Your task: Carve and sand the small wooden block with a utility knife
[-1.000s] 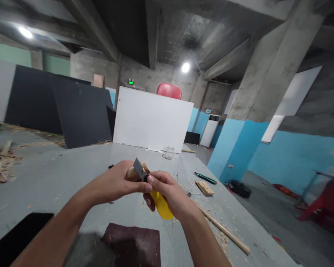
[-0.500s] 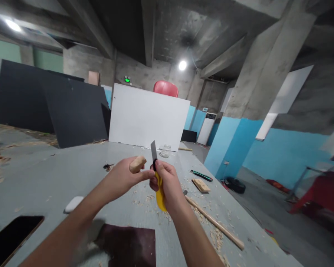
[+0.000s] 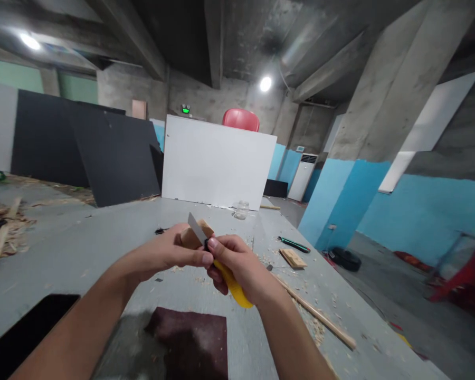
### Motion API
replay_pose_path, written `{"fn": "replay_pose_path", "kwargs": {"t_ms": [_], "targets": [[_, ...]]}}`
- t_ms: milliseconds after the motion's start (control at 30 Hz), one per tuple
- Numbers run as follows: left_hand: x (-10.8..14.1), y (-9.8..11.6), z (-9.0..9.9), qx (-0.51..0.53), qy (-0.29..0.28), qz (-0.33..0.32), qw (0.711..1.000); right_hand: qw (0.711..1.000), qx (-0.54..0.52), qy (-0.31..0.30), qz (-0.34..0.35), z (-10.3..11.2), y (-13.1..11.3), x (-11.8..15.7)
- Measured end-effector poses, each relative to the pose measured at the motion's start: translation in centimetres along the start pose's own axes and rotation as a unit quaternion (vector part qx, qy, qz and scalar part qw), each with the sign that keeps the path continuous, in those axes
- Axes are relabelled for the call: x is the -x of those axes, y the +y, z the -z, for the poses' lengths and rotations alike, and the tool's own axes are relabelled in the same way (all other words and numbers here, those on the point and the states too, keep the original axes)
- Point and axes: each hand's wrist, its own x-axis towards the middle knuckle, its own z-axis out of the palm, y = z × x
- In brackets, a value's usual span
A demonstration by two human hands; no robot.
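Head view: the right hand [image 3: 239, 264] wraps its fingers fully round the handle of a knife [image 3: 233, 286], thumb pressed up by the black collar [image 3: 206, 244], probably for fine control of the blade [image 3: 197, 227]. The left hand [image 3: 164, 250] curls round the wood [image 3: 189, 240] with no gap showing, one end jutting past the grip; that end seems left bare so that the blade can reach it. The left thumb stretches across to the collar and meets the right hand, which looks like bracing one hand against the other. The blade slants across the near face of the wood, tip upward and to the left; I cannot tell whether its edge bites or merely rests. Everything held is up off the table [image 3: 114, 237], likely to give the wrists room.

Nearer the body than the wood, a brown sheet [image 3: 208, 330] lies flat; nearer too, and well left of the wood, is a black slab [image 3: 31, 322]. Right of the wood lie a cutter [image 3: 294, 244] and a small board [image 3: 293, 258], apparently kept handy. A stick [image 3: 320, 316] lies nearer and to the right of the wood, shavings [image 3: 319, 333] beside it. Beyond the wood stands a jar [image 3: 242, 210], with an upright white panel [image 3: 217, 163] behind it, perhaps serving as a screen.
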Motion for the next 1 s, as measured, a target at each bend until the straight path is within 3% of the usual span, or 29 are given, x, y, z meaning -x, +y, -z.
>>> {"fn": "replay_pose_path", "kwargs": {"t_ms": [100, 200, 267, 533, 700, 800, 933, 1000], "targets": [[0.1, 0.7, -0.5, -0.022, 0.019, 0.016, 0.999, 1.0, 0.018, -0.015, -0.011, 0.3, 0.0, 0.1], [0.5, 1.1, -0.9, -0.178, 0.121, 0.015, 0.976, 0.998, 0.029, -0.046, -0.029, 0.8, -0.3, 0.3], [0.8, 1.3, -1.0, -0.252, 0.157, 0.021, 0.955, 0.997, 0.024, -0.066, -0.037, 1.1, -0.6, 0.5], [1.0, 1.6, -2.1, -0.325, 0.203, -0.019, 0.923, 0.995, 0.019, -0.086, -0.05, 1.8, -1.4, 1.2], [0.5, 1.8, -3.3, -0.355, 0.218, -0.027, 0.909, 0.998, 0.03, -0.055, -0.006, 2.0, -1.7, 1.0], [0.2, 1.9, -4.1, -0.368, 0.236, 0.009, 0.899, 0.999, 0.023, -0.028, 0.011, 1.6, -1.3, 0.6], [-0.4, 1.5, -4.4, -0.442, 0.312, 0.058, 0.839, 0.995, -0.038, 0.081, 0.043, 1.0, -0.1, -0.7], [-0.7, 1.1, -3.7, -0.469, 0.324, 0.082, 0.817, 0.99, -0.062, 0.118, 0.04, 1.4, 0.2, -1.1]]}}
